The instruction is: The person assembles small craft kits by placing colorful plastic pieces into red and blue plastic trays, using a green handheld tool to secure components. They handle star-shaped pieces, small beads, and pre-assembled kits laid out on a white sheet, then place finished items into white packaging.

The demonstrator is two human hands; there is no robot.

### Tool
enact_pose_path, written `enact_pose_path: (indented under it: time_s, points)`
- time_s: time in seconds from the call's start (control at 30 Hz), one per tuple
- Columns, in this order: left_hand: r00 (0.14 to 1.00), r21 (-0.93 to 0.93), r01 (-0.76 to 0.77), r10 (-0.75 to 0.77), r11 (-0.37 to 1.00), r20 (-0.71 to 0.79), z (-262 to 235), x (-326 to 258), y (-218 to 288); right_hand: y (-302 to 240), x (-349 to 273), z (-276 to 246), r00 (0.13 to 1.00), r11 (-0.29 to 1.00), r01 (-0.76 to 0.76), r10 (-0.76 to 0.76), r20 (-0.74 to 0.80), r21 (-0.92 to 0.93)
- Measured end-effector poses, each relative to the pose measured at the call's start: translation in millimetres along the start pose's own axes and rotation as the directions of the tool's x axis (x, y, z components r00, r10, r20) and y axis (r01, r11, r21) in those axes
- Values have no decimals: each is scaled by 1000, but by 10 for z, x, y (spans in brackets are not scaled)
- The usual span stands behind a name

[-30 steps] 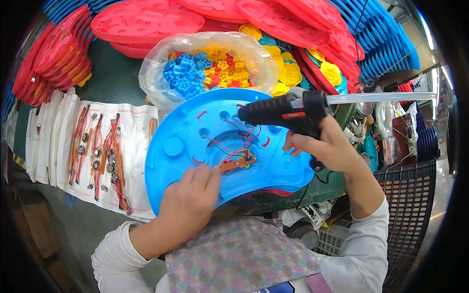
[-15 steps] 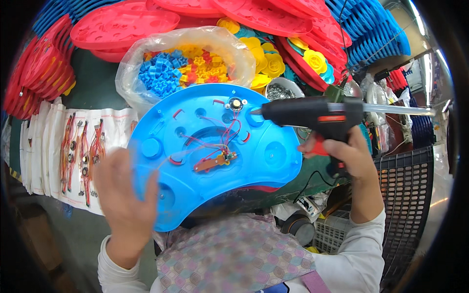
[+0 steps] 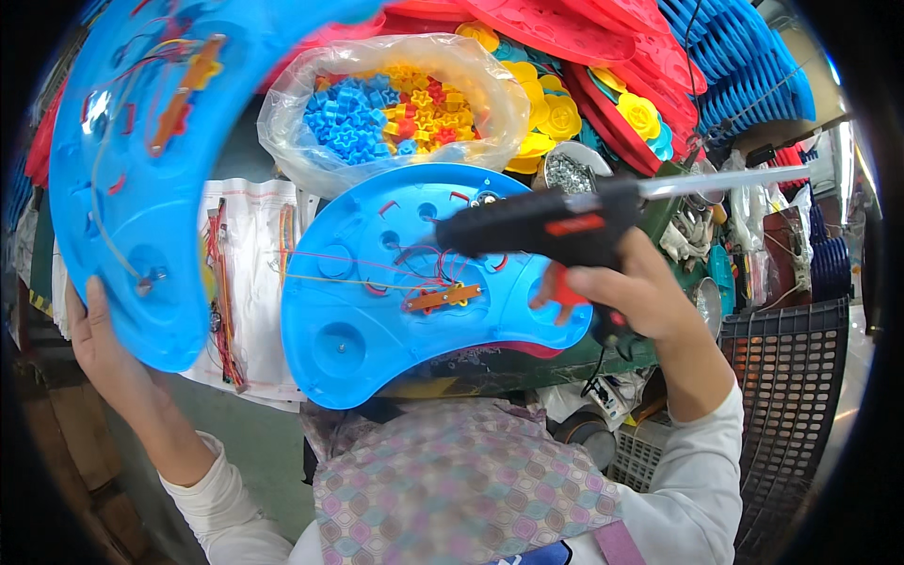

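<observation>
My left hand (image 3: 105, 344) grips the rim of a blue curved plastic shell (image 3: 174, 292), raised and tilted at the left. Inside that shell show wires and an orange-brown circuit strip (image 3: 188, 94). My right hand (image 3: 636, 292) is closed round a black glue gun (image 3: 551, 228) with a red trigger; a clear glue stick (image 3: 725, 181) juts from its back. Below the gun lies a similar blue shell (image 3: 405, 348) on the table, with its own circuit strip (image 3: 443, 298), thin red wires and small red wire clips. The gun's nozzle is above this shell and blurred.
Behind stand a clear bag (image 3: 282, 141) of blue, yellow and red star pieces, a bowl of screws (image 3: 570, 171), yellow flower pieces (image 3: 640, 118) and red panels (image 3: 556, 33). Wire bundles (image 3: 221, 301) lie on white sheets at left. A black crate (image 3: 786, 377) stands right.
My left hand has gone left and holds a blue shell up there; a similar shell shows on the table. The glue gun has shifted slightly left and down, still in my right hand.
</observation>
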State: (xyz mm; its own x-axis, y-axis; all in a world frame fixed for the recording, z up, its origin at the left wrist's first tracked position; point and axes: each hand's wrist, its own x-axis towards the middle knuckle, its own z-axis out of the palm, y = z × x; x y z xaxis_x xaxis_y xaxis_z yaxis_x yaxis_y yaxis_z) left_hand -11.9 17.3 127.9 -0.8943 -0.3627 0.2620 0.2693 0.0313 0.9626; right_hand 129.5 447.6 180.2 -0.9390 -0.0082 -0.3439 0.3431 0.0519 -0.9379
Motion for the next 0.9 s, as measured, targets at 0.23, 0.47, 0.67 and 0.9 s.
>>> enact_pose_path:
  time_s: [0.23, 0.47, 0.67, 0.9]
  points:
    - [982, -115, 185, -181, 976, 46, -280, -68, -243, -151, 566, 221, 981, 898, -128, 176, 77, -421]
    - [965, -90, 258, -252, 962, 71, -266, -111, -355, -64, 456, 55, 991, 918, -133, 112, -78, -375]
    - [956, -58, 278, -269, 959, 119, -129, -187, -213, -13, 226, -203, 997, 924, -28, -3, -80, -381]
    - [938, -27, 310, -301, 950, 174, -89, -216, -264, 167, 1, -308, 983, 747, 122, -182, -25, -654]
